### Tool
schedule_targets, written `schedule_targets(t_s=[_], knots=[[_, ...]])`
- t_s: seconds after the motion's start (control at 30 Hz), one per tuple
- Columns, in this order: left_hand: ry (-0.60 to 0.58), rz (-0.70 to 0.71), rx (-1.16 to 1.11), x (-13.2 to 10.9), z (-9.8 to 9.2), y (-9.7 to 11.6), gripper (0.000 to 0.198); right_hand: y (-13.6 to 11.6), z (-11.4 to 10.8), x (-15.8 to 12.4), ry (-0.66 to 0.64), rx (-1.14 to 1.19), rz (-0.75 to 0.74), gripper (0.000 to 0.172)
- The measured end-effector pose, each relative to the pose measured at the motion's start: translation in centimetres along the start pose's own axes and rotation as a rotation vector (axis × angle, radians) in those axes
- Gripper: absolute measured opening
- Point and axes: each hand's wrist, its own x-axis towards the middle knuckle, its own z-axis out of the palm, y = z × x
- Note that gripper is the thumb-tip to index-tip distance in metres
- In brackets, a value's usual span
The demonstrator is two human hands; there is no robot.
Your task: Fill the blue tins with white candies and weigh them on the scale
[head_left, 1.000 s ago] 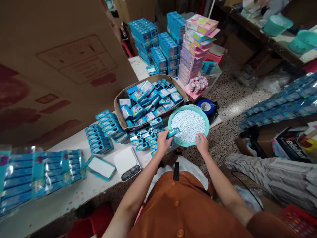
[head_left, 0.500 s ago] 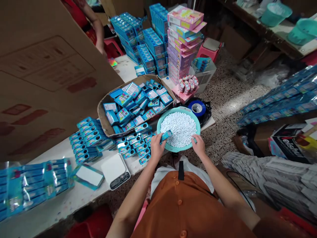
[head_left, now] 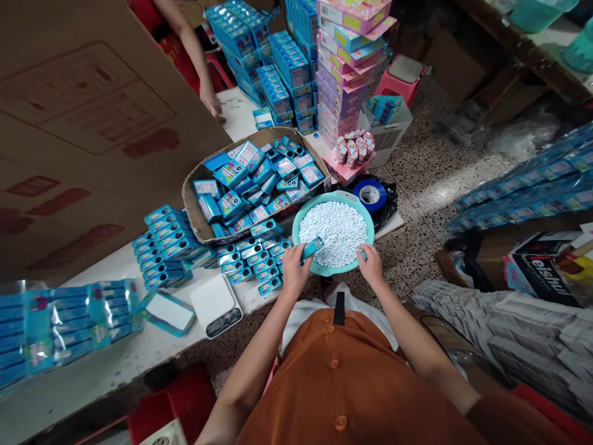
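Note:
My left hand (head_left: 296, 269) is closed around a small blue box (head_left: 313, 248), tilted over the left side of a teal basin (head_left: 302, 259). Small white pellets (head_left: 333, 228) fill much of this basin. At the basin's right front rim, my right hand (head_left: 370, 266) has its thumb and fingers pinched together. A bit of teal shows at those fingertips; whether it is the rim or a small object I cannot make out. Left of the basin, rows of small blue boxes (head_left: 266, 269) with dark round holes stand on the white table (head_left: 125, 352).
Behind the rows, a cardboard tray (head_left: 194, 225) holds many blue boxes. A white scale (head_left: 214, 303) and a blue-edged open box (head_left: 167, 312) sit to the left. Blue tape (head_left: 372, 194) lies beyond the basin. Pink cartons (head_left: 340, 93) are stacked behind. A co-worker's hand (head_left: 210, 102) rests across the table.
The view has shifted slightly. My hands stay at the basin, the blue box still in my left. The co-worker's hand has moved right, and the shiny colourful piece near it is out of sight.

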Motion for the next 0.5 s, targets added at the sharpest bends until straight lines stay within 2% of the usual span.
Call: schedule_targets(t_s=[0.2,0.5], knots=[[-0.019,-0.017,0.007,0.1,0.3,0.1,0.033,0.0,-0.5,-0.1,-0.02,-0.021,0.0,0.025],[-0.043,-0.005,0.009,-1.1,0.5,0.5,0.034,-0.4,-0.7,-0.1,0.004,-0.014,-0.018,0.024]])
